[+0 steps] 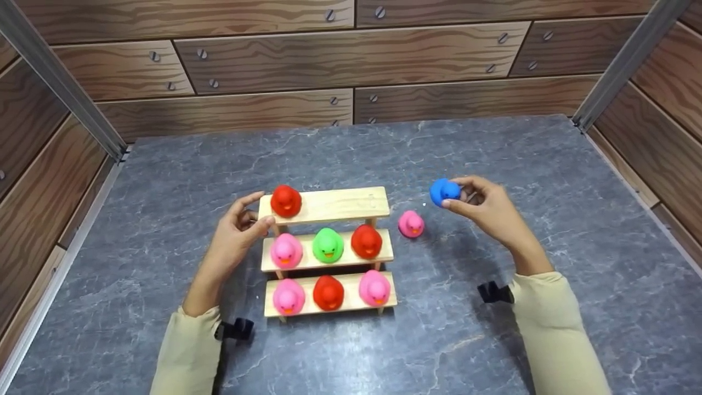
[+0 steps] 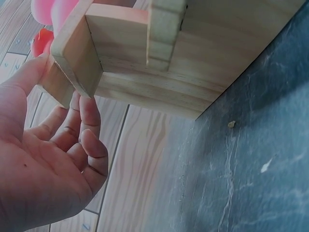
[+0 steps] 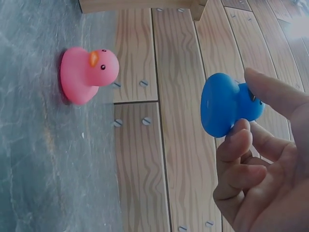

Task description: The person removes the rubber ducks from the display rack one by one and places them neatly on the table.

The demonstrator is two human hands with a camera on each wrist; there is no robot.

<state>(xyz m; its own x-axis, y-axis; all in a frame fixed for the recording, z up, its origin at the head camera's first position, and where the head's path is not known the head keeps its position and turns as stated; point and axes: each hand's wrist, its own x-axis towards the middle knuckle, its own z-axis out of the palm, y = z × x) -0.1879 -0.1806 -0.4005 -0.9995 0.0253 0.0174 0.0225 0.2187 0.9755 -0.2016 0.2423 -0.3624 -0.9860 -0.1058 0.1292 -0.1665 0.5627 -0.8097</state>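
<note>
Three wooden steps make up a small display stand (image 1: pixel 345 205). My left hand (image 1: pixel 235 230) grips the left end of its top step between thumb and fingers, as the left wrist view also shows. On that step sits one red duck (image 1: pixel 286 201) at the left. The middle step bears a pink duck, a green duck (image 1: pixel 328 245) and a red duck; on the bottom step a red duck (image 1: pixel 328 293) stands between two pink ones. To the right of the stand, my right hand (image 1: pixel 485 206) pinches a blue rubber duck (image 3: pixel 222 105) above the table.
A loose pink duck (image 1: pixel 411 224) stands on the grey marbled table (image 1: pixel 439 340) just right of the stand, below and left of the right hand. Wood-patterned walls (image 1: pixel 351 60) enclose the table at the back and both sides.
</note>
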